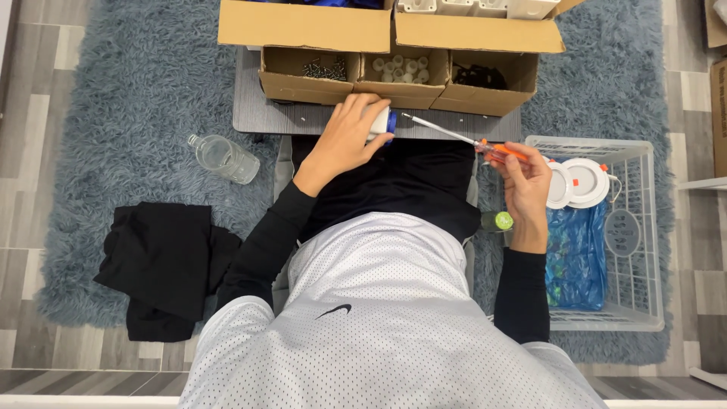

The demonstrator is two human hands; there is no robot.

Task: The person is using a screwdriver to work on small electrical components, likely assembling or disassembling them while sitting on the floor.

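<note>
- Head view: left hand [344,140] was curled shut around a small white-and-blue part [382,123] at the near edge of the grey surface [257,113]; right hand [526,189] gripped the orange screwdriver [462,138].
- Wrists: left bent inward, right raised, shaft angled toward the part.
- Risk, judged: tip near the left fingers; a slip could jab them.

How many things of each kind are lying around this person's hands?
Small open boxes: 3
Round white lamps: 2
Screwdriver, in the right hand: 1
White part, under the left hand: 1
Clear bottle: 1
White basket: 1
Black cloth: 1
Total: 10
</note>
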